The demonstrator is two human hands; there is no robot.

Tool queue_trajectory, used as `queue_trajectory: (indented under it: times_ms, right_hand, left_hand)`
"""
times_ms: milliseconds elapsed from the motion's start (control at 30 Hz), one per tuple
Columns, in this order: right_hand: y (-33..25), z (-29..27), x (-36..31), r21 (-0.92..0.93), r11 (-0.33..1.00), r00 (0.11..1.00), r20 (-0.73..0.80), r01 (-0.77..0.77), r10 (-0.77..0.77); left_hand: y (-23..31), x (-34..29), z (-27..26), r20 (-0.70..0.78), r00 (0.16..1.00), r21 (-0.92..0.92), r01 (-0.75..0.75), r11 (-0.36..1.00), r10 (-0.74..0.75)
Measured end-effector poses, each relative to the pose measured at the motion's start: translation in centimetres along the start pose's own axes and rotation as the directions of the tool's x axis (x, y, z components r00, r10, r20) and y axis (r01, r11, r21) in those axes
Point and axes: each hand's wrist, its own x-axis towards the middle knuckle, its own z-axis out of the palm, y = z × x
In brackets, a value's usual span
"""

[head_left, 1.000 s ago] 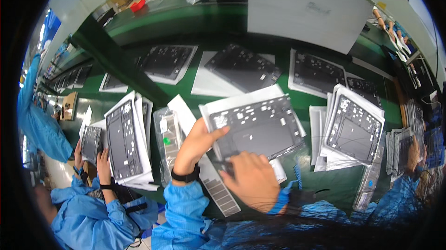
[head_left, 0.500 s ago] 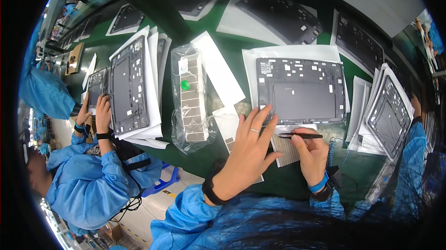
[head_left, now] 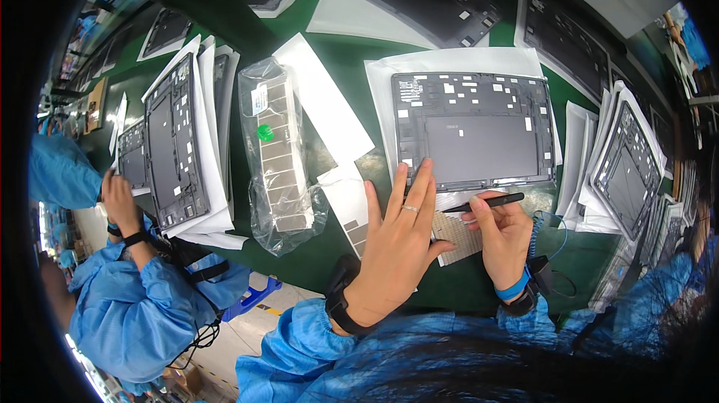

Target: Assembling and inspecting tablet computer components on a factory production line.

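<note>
A dark tablet back cover (head_left: 479, 156), dotted with small white pieces, lies on a white sheet. My left hand (head_left: 398, 246) is spread open, its fingertips resting at the cover's lower left edge. In my right hand (head_left: 503, 242) are black tweezers (head_left: 509, 199), pinched between thumb and fingers. Their tip points left over a sheet of small tan pieces (head_left: 463, 246), just below the cover. Left of my left hand lies a white sheet with grey rectangles (head_left: 346, 204), partly hidden under the hand.
A clear plastic bag (head_left: 281, 156) holds a strip of grey-brown rectangles. Beside it lies a white card (head_left: 326, 103). Stacked covers stand at left (head_left: 176, 148) and right (head_left: 629, 167). A co-worker's hand (head_left: 120, 197) is at the far left. A coiled blue cord (head_left: 536, 234) hangs near my right wrist.
The whole view has shifted, so the table things sit further left and higher. My right hand has tilted the tweezers, their back end now higher. My left fingers are spread wider.
</note>
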Motion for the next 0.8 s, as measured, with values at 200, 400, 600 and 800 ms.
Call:
queue_trajectory:
  times_ms: [200,400,600,800]
  right_hand:
    - [-0.2,0.1,-0.3,0.066,0.998,0.999,-0.028,-0.021,0.023]
    - [-3.1,-1.0,1.5,0.186,0.981,0.991,-0.131,0.054,-0.029]
    - [-5.7,3.2,12.3,0.144,0.964,0.969,-0.136,0.224,-0.205]
    - [-3.9,4.8,15.5,0.101,0.964,0.965,-0.124,0.245,-0.232]
  left_hand:
    - [-0.1,0.3,-0.4,0.032,0.999,0.022,0.026,0.999,-0.026]
    - [0.7,0.1,-0.7,0.028,0.999,0.053,0.015,0.998,-0.017]
    - [1.5,1.3,-3.1,0.05,0.998,0.031,0.024,0.999,-0.025]
    - [0.2,8.9,-3.2,-0.108,0.994,0.009,-0.006,1.0,0.007]
